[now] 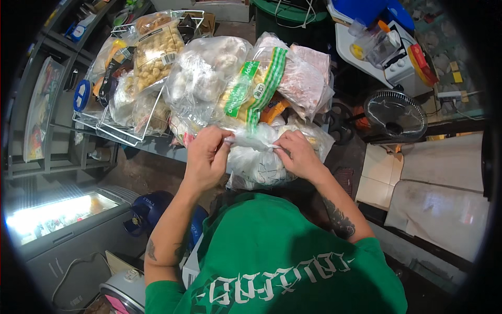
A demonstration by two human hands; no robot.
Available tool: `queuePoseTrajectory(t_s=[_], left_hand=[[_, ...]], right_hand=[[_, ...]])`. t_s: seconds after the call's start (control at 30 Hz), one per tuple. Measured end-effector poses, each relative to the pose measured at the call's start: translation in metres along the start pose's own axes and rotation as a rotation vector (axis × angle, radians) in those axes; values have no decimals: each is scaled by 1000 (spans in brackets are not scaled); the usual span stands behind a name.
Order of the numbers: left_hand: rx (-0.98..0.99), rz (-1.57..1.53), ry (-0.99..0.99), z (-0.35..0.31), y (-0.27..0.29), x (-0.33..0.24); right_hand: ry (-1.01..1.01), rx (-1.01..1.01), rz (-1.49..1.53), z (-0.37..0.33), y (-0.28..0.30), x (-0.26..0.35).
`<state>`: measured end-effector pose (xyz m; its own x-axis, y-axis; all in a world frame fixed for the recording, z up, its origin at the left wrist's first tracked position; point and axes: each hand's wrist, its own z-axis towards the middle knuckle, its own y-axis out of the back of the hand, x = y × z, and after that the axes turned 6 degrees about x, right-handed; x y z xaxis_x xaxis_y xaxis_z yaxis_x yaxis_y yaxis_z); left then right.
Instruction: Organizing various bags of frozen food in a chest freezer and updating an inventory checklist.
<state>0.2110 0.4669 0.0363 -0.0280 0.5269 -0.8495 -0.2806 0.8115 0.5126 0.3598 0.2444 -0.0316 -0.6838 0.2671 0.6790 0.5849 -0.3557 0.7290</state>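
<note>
A white translucent plastic bag sits at the near edge of a heaped table, its top stretched sideways between my hands. My left hand pinches one end of the bag's top, fingers curled closed. On the other side my right hand grips the opposite end between thumb and fingers. What the bag contains is hard to make out. Just beyond it lie a green-and-white striped bag of yellowish food, a clear bag of whitish round lumps and a flat pack of pink frozen meat.
A white wire basket with a bag of tan balls is at left. Further out are a lit chest freezer, a blue gas cylinder, a fan, a white side table and a green bin.
</note>
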Motion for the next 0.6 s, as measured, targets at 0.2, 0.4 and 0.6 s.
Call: queuePoseTrajectory(t_s=[0.2,0.4,0.6], left_hand=[[170,-622,135,-1,-8,-14],[75,-257,231,-19,-57,76],[260,266,-272,-16,-82,19]], right_hand=[[67,155,137,6,19,3],[7,-58,665,-19,-8,-34],[81,-58,165,-36,12,14]])
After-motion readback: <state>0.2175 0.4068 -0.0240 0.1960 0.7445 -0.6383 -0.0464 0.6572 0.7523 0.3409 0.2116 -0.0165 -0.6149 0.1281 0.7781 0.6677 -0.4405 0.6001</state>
